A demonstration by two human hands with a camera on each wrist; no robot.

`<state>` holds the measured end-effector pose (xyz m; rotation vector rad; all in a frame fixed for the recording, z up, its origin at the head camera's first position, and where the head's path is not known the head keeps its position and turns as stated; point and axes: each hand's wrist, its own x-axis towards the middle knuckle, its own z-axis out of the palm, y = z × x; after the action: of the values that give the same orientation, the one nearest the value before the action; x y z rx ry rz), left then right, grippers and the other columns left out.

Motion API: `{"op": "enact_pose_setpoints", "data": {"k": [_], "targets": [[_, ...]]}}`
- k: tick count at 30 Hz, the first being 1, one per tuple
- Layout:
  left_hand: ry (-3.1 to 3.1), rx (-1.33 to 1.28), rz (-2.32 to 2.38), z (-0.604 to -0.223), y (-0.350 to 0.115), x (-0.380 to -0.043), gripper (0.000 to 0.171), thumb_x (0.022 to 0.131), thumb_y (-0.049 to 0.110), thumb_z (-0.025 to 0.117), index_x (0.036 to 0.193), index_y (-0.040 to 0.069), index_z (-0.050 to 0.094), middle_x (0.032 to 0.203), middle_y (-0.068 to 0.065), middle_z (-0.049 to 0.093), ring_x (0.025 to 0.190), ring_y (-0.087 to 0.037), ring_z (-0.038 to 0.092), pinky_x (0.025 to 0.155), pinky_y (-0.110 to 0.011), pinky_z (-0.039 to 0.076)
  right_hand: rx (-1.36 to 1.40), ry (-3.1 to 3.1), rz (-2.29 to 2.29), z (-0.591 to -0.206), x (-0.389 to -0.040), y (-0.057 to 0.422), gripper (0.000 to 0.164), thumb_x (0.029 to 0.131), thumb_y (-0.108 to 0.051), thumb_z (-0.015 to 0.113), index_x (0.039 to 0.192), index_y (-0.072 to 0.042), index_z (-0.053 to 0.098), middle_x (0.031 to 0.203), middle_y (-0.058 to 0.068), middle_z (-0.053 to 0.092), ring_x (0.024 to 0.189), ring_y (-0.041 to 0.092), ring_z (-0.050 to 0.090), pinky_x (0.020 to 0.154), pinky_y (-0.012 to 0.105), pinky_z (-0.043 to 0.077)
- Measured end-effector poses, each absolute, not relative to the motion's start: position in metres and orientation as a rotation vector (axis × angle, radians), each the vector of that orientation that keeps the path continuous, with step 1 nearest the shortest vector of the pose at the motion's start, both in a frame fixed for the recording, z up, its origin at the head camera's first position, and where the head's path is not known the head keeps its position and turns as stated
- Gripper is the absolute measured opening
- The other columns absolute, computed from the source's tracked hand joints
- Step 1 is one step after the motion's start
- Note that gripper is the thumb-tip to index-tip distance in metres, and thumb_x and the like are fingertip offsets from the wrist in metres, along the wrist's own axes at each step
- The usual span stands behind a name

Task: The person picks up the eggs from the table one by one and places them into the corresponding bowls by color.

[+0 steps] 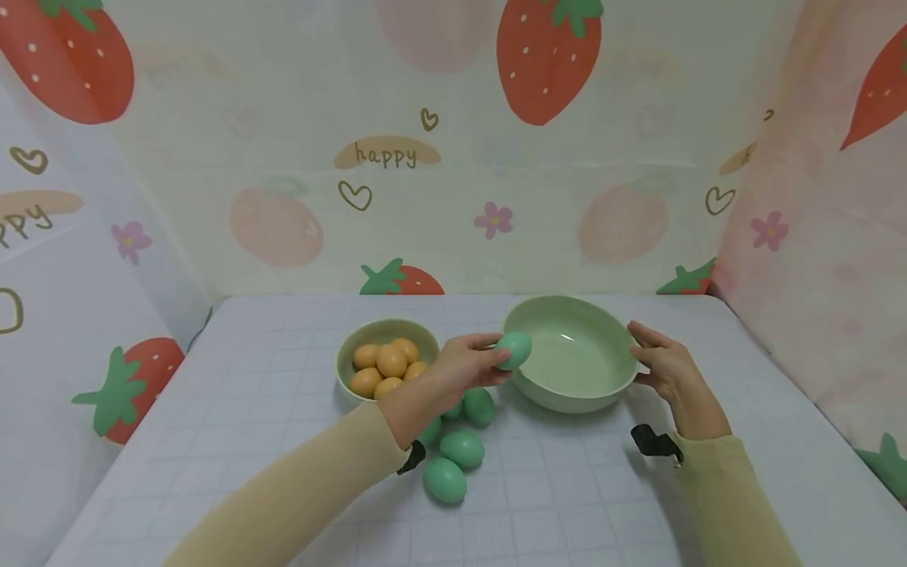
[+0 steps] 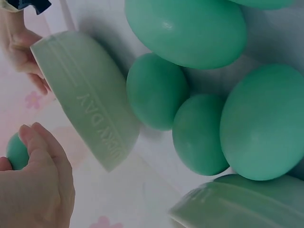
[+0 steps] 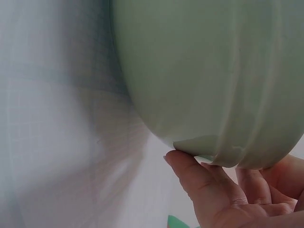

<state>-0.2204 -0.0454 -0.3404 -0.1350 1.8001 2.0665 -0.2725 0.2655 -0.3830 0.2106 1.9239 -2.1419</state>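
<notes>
My left hand pinches a green egg at its fingertips, beside the left rim of a large pale-green bowl. The left wrist view also shows the left hand with the egg partly covered by its fingers. At the bowl's right side, my right hand holds the rim, with the thumb at the edge and fingers against the outer wall. In the right wrist view, fingers touch the bowl's wall. The large bowl's inside shows no eggs.
A smaller green bowl with several brown eggs stands left of the large bowl, partly behind my left hand. Several green eggs lie on the white checked tablecloth below the left forearm. A strawberry-patterned curtain encloses the table.
</notes>
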Motion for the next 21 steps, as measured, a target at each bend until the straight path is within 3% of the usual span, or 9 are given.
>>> {"op": "enact_pose_setpoints", "data": {"k": [9, 21], "targets": [[1.794, -0.163, 2.100, -0.342, -0.032, -0.231, 0.049, 0.095, 0.008, 0.062, 0.141, -0.002, 0.046, 0.110, -0.017, 0.067, 0.095, -0.026, 0.070, 0.075, -0.024, 0.057, 0.232, 1.925, -2.142, -0.382, -0.273, 0.265, 0.063, 0.100, 0.006, 0.039, 0.153, -0.006, 0.008, 0.158, 0.008, 0.001, 0.145, 0.031, 0.003, 0.112, 0.061, 0.015], [1.757, -0.147, 2.117, -0.341, -0.014, -0.240, 0.049, 0.095, 0.005, 0.062, 0.140, -0.003, 0.047, 0.120, -0.022, 0.064, 0.097, -0.029, 0.070, 0.073, -0.022, 0.057, 0.239, 1.910, -2.148, -0.383, -0.274, 0.265, 0.063, 0.100, 0.007, 0.038, 0.153, -0.004, 0.007, 0.159, 0.009, -0.002, 0.145, 0.030, 0.000, 0.112, 0.061, 0.016]]}}
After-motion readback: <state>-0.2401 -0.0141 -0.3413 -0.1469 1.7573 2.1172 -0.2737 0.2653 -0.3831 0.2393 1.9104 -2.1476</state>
